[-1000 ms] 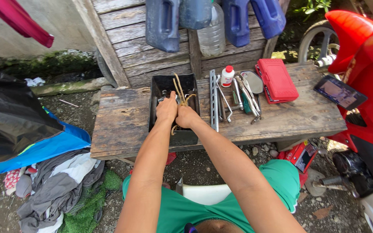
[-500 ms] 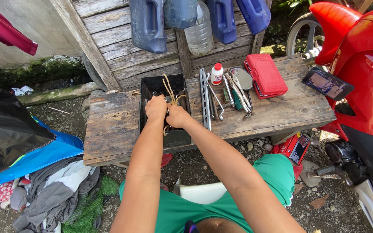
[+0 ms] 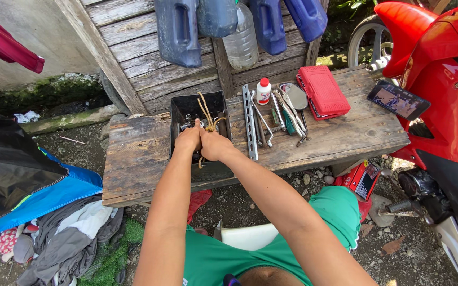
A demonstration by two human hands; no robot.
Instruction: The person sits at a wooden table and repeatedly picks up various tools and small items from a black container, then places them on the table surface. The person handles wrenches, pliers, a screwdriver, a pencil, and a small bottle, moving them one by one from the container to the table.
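Head view: both hands are held close together over the near half of the black tool tray (image 3: 181,108). The left hand (image 3: 188,139) is curled nearly closed, knuckles up, and the right hand (image 3: 216,145) is closed beside it, the two touching. A tan cord (image 3: 206,112) rises from between them and loops toward the tray's far wall; it appears to be pinched by both hands, though the fingertips themselves are hidden and the exact grip cannot be told. A short tail of the same cord hangs just below the hands.

For the handling of the cord to go well, it is judged that tension should be kept even between the two hands and the pull kept short, so that the loops are not snagged on the metal pieces lying in the tray beneath them.

Outward from the hands, the cord's loops lie directly beyond the knuckles, inside the tray. Just right of the tray, a slotted metal bar (image 3: 249,122) and several wrenches (image 3: 274,114) are laid on the wooden bench (image 3: 133,159), with a small white bottle (image 3: 263,91) and a red case (image 3: 323,91) farther right.
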